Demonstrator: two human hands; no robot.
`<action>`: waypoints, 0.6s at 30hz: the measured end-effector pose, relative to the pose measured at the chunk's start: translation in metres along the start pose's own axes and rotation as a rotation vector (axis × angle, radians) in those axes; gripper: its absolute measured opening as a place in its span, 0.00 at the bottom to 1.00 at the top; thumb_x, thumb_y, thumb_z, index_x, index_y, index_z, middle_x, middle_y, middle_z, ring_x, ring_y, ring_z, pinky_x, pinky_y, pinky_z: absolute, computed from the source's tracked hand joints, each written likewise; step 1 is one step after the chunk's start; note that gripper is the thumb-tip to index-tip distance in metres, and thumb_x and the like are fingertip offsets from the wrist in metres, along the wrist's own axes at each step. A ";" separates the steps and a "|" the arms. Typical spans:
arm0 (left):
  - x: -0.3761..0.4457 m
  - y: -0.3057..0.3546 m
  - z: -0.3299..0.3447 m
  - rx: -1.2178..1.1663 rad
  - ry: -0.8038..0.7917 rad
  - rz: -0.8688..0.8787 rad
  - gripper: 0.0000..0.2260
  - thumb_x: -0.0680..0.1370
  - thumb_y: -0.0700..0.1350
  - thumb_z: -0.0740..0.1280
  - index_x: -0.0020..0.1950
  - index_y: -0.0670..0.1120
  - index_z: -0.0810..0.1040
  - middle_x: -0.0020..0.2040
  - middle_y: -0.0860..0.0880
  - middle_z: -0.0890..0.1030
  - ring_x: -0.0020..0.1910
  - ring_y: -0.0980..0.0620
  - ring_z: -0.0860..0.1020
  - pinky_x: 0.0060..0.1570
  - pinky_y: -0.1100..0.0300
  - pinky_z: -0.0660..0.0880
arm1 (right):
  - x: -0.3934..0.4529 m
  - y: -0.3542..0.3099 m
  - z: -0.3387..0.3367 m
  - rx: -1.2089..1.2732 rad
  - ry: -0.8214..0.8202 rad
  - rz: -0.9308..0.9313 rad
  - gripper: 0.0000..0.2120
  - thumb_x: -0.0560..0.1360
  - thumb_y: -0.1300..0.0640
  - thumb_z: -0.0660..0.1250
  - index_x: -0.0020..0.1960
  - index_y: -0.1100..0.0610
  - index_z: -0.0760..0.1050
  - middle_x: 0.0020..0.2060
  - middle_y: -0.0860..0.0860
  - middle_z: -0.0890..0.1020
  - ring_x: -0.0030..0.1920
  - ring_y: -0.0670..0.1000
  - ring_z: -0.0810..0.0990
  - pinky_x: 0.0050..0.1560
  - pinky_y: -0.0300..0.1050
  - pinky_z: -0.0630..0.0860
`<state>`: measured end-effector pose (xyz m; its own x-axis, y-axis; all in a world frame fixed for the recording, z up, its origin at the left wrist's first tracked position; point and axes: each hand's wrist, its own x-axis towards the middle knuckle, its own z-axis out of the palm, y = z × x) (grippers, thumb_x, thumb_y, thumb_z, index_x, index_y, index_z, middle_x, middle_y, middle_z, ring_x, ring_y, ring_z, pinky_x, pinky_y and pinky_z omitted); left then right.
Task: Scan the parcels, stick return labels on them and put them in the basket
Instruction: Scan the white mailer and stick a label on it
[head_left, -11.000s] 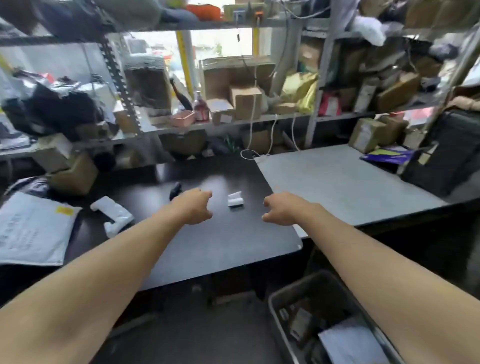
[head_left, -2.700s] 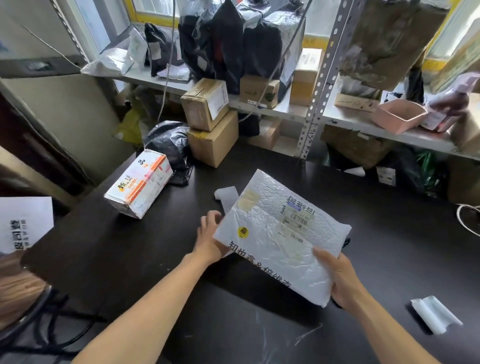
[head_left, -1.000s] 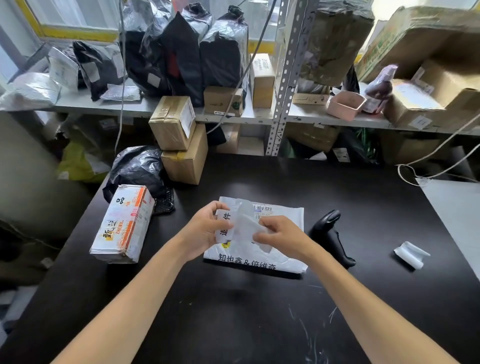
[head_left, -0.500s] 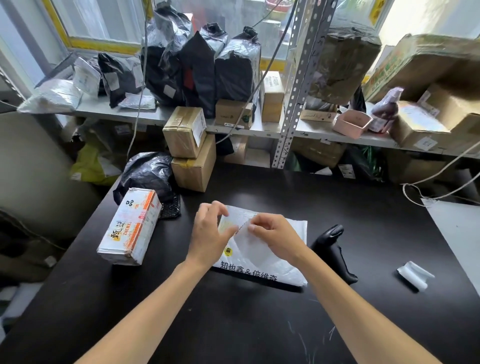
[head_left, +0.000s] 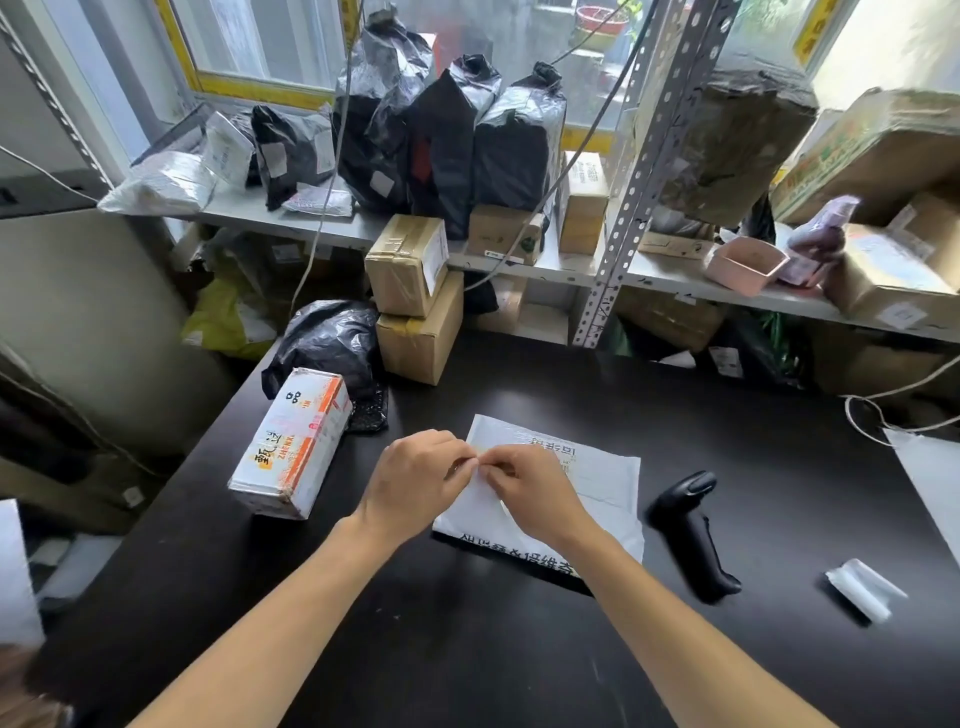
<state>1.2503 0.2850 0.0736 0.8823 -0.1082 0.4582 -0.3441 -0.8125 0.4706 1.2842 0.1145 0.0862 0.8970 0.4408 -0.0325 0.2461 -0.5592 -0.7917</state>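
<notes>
A white padded mailer parcel (head_left: 597, 478) lies flat on the black table (head_left: 467, 649) in front of me. Both hands meet over its left part. My left hand (head_left: 415, 480) and my right hand (head_left: 530, 488) pinch a thin white return label sheet (head_left: 480, 501) between their fingertips, just above the parcel. A black handheld barcode scanner (head_left: 691, 535) lies on the table to the right of the parcel. A small roll of white labels (head_left: 862, 587) sits further right. The basket is out of view.
A white and orange box parcel (head_left: 293, 441) stands left of my hands, with a black plastic bag (head_left: 327, 338) and two stacked cardboard boxes (head_left: 415, 301) behind it. A metal shelf (head_left: 545, 260) with bags and cartons runs along the back. A pink tray (head_left: 743, 265) sits on it.
The parcel was laid flat on the table. Both hands have drawn closer together over it, fingertips now meeting on the label sheet. The view has tilted up slightly.
</notes>
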 end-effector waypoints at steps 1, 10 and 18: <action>-0.001 -0.003 -0.004 -0.007 -0.006 -0.024 0.12 0.76 0.51 0.64 0.43 0.48 0.84 0.38 0.54 0.83 0.36 0.53 0.80 0.35 0.53 0.78 | 0.000 -0.005 0.005 0.001 0.000 0.007 0.10 0.77 0.63 0.65 0.47 0.54 0.85 0.31 0.41 0.80 0.34 0.41 0.75 0.37 0.37 0.69; 0.002 -0.033 -0.038 -0.855 0.532 -1.182 0.10 0.78 0.36 0.65 0.39 0.43 0.79 0.38 0.45 0.80 0.38 0.49 0.78 0.42 0.54 0.77 | 0.003 -0.031 0.047 -0.003 -0.074 0.066 0.10 0.75 0.63 0.62 0.42 0.57 0.81 0.32 0.48 0.80 0.33 0.45 0.75 0.37 0.38 0.69; -0.010 -0.019 -0.032 -0.194 0.428 -0.599 0.06 0.80 0.41 0.66 0.44 0.46 0.79 0.39 0.50 0.80 0.39 0.53 0.76 0.41 0.64 0.68 | 0.011 -0.041 0.048 0.319 -0.056 0.267 0.17 0.80 0.50 0.65 0.45 0.64 0.80 0.36 0.53 0.83 0.36 0.48 0.80 0.47 0.50 0.80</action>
<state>1.2372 0.3199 0.0842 0.7478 0.5835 0.3167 0.0690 -0.5427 0.8371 1.2668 0.1758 0.0889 0.8903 0.3523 -0.2884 -0.1265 -0.4170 -0.9000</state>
